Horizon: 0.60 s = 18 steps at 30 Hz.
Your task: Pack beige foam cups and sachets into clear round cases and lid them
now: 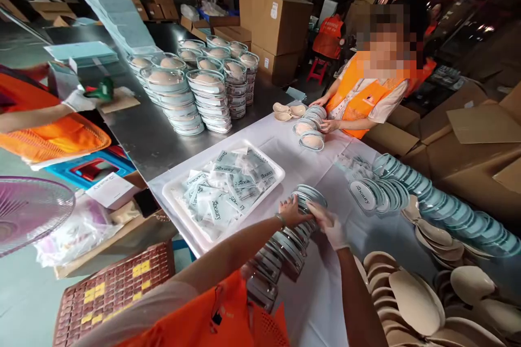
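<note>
A slanting row of clear oval plastic cases [310, 193] lies on the white-covered table in front of me, running back towards my body. My left hand [290, 211] is closed around the left side of the cases at the far end. On their right side, my right hand [326, 221], in a pale glove, grips the same cases with its fingers. Nearer my vest, more cases [268, 260] lean against one another. Left of my hands sits a white tray [169, 195] heaped with small printed sachets [232, 176].
Tall stacks of filled cases [207, 100] stand on the dark table. At right are printed oval lids [362, 195], a row of clear shells [448, 200] and beige bra cups [415, 298]. Across the table, a co-worker [364, 95] handles cases. Another person's gloved hand [77, 100] is at left.
</note>
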Available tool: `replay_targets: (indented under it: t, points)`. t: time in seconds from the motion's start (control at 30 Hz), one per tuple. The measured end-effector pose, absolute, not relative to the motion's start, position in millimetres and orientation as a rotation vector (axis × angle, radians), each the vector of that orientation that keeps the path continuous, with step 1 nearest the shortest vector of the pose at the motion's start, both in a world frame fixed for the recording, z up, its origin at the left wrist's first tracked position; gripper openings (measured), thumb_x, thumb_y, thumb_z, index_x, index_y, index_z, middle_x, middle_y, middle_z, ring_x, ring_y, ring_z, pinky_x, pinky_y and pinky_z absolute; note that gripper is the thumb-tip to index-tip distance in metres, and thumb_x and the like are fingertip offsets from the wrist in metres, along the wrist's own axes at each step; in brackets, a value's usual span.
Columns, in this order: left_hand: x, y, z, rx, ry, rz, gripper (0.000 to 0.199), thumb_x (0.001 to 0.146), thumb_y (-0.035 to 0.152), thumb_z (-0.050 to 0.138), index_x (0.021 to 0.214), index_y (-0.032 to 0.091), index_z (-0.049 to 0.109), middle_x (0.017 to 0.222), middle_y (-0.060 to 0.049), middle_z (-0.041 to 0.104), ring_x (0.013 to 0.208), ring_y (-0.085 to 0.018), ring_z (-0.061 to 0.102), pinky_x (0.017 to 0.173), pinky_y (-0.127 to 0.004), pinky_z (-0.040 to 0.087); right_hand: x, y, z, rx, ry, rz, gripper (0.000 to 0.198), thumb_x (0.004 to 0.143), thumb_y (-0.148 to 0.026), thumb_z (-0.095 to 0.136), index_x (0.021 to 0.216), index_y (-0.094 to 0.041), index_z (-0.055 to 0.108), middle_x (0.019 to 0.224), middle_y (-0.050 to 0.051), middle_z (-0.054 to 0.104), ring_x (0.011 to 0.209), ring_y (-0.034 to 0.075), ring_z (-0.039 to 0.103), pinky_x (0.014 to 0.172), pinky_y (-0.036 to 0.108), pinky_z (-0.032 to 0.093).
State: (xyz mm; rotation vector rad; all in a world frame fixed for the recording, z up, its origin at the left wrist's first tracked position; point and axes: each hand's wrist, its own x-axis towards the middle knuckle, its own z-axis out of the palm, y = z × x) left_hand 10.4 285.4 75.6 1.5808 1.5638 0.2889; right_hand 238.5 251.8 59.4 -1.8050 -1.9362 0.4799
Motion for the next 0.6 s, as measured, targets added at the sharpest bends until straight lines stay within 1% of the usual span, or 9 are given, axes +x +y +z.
replay_targets:
  t: [0.13, 0.17, 0.23, 0.33, 0.4, 0.43, 0.5, 0.57, 0.6]
  points:
    - [17.3, 283.5, 52.6, 1.607, 1.550, 0.225, 0.112, 0.074, 0.057, 0.083, 0.161, 0.005, 0.034, 0.148, -0.033, 0.055, 0.138, -0.048, 0.054, 0.120, -0.060, 0.032, 218.1, 260.9, 49.7, -2.055, -2.267, 0.597, 0.034, 0.095, -0.039, 0.061, 0.120, -0.024, 0.077, 0.096, 0.010, 0.082, 0.085, 0.025, 0.078, 0.076, 0.031, 0.057]
    - [13.8, 282.1, 49.6, 1.619, 1.535, 0.226, 0.112, 0.071, 0.056, 0.085, 0.159, 0.007, 0.037, 0.146, -0.032, 0.057, 0.136, -0.049, 0.055, 0.120, -0.060, 0.031, 210.3, 260.7, 51.3, -2.136, -2.401, 0.580, 0.031, 0.094, -0.034, 0.063, 0.120, -0.025, 0.077, 0.095, 0.010, 0.081, 0.086, 0.026, 0.078, 0.077, 0.032, 0.056]
    - [6.1, 280.6, 46.3, 1.633, 1.524, 0.246, 0.109, 0.067, 0.056, 0.088, 0.155, 0.010, 0.044, 0.145, -0.030, 0.059, 0.135, -0.050, 0.055, 0.120, -0.061, 0.031, 193.8, 261.8, 57.2, -2.251, -2.592, 0.513, 0.029, 0.090, -0.022, 0.069, 0.118, -0.019, 0.076, 0.098, 0.015, 0.080, 0.094, 0.030, 0.078, 0.082, 0.036, 0.056]
    - [-2.4, 281.0, 45.8, 1.618, 1.553, 0.292, 0.102, 0.067, 0.058, 0.088, 0.150, 0.013, 0.049, 0.140, -0.028, 0.062, 0.133, -0.052, 0.056, 0.116, -0.065, 0.032, 175.9, 264.4, 66.8, -2.222, -2.596, 0.524, 0.037, 0.081, -0.009, 0.074, 0.117, -0.012, 0.073, 0.100, 0.020, 0.079, 0.097, 0.032, 0.078, 0.082, 0.037, 0.056]
    - [-6.4, 280.2, 46.5, 1.602, 1.570, 0.327, 0.099, 0.066, 0.058, 0.088, 0.147, 0.013, 0.052, 0.133, -0.027, 0.066, 0.129, -0.051, 0.059, 0.114, -0.066, 0.034, 171.4, 262.5, 70.0, -2.152, -2.589, 0.585, 0.049, 0.073, -0.001, 0.075, 0.120, -0.015, 0.073, 0.097, 0.015, 0.080, 0.093, 0.029, 0.079, 0.080, 0.034, 0.056]
    - [-8.2, 279.1, 46.9, 1.597, 1.570, 0.342, 0.098, 0.066, 0.058, 0.089, 0.144, 0.012, 0.054, 0.129, -0.027, 0.068, 0.127, -0.051, 0.060, 0.113, -0.065, 0.035, 170.9, 260.3, 70.2, -2.131, -2.573, 0.607, 0.050, 0.069, 0.003, 0.077, 0.115, -0.016, 0.074, 0.092, 0.013, 0.080, 0.090, 0.028, 0.079, 0.079, 0.033, 0.056]
    - [-12.0, 275.6, 47.6, 1.592, 1.557, 0.368, 0.091, 0.067, 0.055, 0.089, 0.137, 0.008, 0.057, 0.121, -0.025, 0.071, 0.125, -0.049, 0.062, 0.112, -0.060, 0.038, 172.2, 253.7, 67.8, -2.124, -2.489, 0.613, 0.039, 0.065, 0.003, 0.079, 0.100, -0.015, 0.077, 0.084, 0.011, 0.078, 0.085, 0.027, 0.078, 0.080, 0.034, 0.056]
    - [-15.5, 272.6, 48.4, 1.590, 1.538, 0.376, 0.086, 0.069, 0.053, 0.089, 0.134, 0.007, 0.057, 0.117, -0.023, 0.072, 0.126, -0.047, 0.061, 0.111, -0.056, 0.039, 177.7, 243.7, 63.7, -2.122, -2.347, 0.603, 0.013, 0.077, -0.006, 0.075, 0.089, -0.013, 0.076, 0.083, 0.010, 0.077, 0.085, 0.023, 0.077, 0.083, 0.033, 0.055]
    - [-16.7, 271.9, 49.0, 1.587, 1.532, 0.374, 0.085, 0.072, 0.053, 0.088, 0.135, 0.006, 0.056, 0.119, -0.024, 0.072, 0.127, -0.046, 0.060, 0.111, -0.056, 0.038, 182.3, 236.9, 62.1, -2.105, -2.266, 0.603, 0.008, 0.085, -0.010, 0.070, 0.089, -0.013, 0.076, 0.086, 0.009, 0.077, 0.088, 0.020, 0.076, 0.085, 0.032, 0.054]
